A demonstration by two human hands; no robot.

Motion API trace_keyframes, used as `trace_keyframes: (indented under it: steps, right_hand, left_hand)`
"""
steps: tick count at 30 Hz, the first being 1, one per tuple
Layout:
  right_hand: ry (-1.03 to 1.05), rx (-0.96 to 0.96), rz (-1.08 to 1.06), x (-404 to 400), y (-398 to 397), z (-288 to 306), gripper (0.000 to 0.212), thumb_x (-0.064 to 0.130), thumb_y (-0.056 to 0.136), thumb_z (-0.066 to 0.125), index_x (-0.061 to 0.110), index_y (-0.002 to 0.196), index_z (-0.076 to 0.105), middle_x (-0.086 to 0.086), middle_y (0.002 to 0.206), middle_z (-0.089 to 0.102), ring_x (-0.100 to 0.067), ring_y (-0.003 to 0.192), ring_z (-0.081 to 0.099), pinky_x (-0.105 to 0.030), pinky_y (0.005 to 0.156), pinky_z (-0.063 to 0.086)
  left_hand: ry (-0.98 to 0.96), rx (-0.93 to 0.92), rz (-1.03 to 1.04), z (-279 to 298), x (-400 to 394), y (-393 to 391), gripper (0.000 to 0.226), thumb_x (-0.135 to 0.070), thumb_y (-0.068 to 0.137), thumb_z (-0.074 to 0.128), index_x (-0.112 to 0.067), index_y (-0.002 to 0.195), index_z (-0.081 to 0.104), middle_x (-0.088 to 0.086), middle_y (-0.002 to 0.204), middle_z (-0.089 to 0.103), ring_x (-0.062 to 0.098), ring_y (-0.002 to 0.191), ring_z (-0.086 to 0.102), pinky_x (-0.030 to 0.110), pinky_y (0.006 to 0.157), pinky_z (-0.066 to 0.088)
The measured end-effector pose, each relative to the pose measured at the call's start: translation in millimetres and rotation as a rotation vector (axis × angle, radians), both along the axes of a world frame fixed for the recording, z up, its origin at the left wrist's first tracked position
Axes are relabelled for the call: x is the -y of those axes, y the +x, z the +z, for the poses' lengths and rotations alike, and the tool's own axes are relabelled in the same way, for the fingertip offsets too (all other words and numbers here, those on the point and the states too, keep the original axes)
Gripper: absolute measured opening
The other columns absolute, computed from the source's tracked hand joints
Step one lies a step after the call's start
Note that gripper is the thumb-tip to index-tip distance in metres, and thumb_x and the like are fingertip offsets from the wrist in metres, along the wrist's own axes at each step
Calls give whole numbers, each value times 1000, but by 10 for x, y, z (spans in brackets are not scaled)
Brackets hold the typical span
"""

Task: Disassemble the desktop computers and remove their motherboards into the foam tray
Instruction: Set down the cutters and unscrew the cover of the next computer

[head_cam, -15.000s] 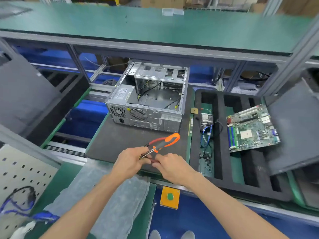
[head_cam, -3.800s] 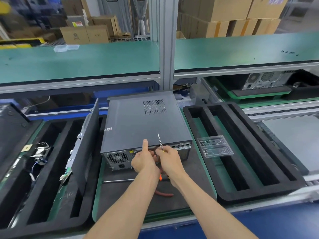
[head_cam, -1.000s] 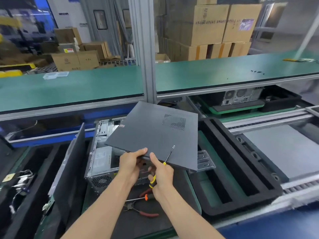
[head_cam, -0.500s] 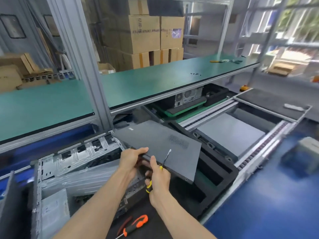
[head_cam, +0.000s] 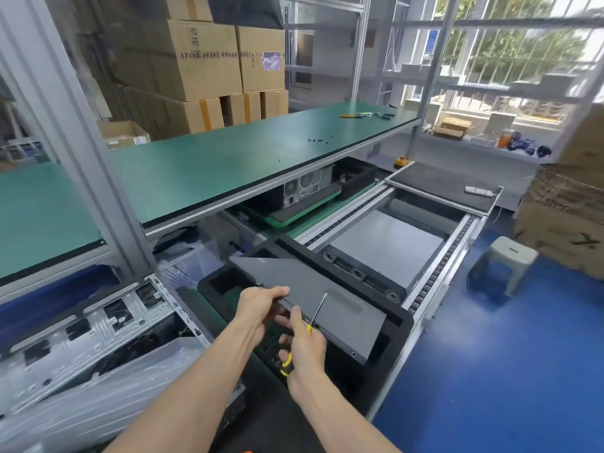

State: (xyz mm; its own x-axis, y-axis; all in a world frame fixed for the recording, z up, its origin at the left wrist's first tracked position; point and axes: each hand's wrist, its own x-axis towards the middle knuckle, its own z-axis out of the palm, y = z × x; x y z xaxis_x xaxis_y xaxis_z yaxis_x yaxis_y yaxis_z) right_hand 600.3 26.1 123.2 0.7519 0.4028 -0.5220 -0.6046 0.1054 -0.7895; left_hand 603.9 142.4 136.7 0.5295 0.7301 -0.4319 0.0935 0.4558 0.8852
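Observation:
Both hands carry a flat dark grey side panel (head_cam: 313, 289) of the computer case, held above the black foam tray (head_cam: 397, 325). My left hand (head_cam: 258, 305) grips the panel's near edge. My right hand (head_cam: 304, 344) pinches the same edge with its thumb on top and also holds a yellow-handled screwdriver (head_cam: 309, 331), shaft pointing up across the panel. The opened silver computer case (head_cam: 91, 331) lies at the lower left, its inside blurred.
A green workbench shelf (head_cam: 228, 165) runs overhead behind. A roller conveyor (head_cam: 438, 269) with a grey pallet sits to the right, another desktop computer (head_cam: 307, 188) beyond it. A plastic stool (head_cam: 503, 263) stands on the blue floor. Cardboard boxes (head_cam: 209, 60) are stacked behind.
The view and both hands have swung further right, carrying the panel away from the open case and over the foam tray. The grips look unchanged.

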Motion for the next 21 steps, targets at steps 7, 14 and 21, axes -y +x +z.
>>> trace_keyframes:
  steps: [7,14,21]
  right_hand:
    - [14,2,-16,-173,233,-26,32,51,92,65,28,77,80,2,71,71,-6,46,51,-24,43,34]
    - [17,64,-49,-279,537,194,45,54,95,58,19,78,81,0,60,60,-9,42,44,-23,40,30]
    - [58,155,-123,-298,927,382,49,54,98,53,20,73,79,0,63,66,-9,46,49,-23,39,34]
  left_hand:
    - [-13,-22,-16,-3,-168,246,16,1,73,81,-6,68,68,9,67,66,15,44,49,24,41,41]
    - [-67,137,-4,194,-218,503,22,-11,75,86,2,83,70,10,69,64,15,50,59,24,49,51]
    - [-176,297,-179,328,-121,638,22,-13,98,54,-8,96,75,8,98,77,18,93,70,32,81,49]
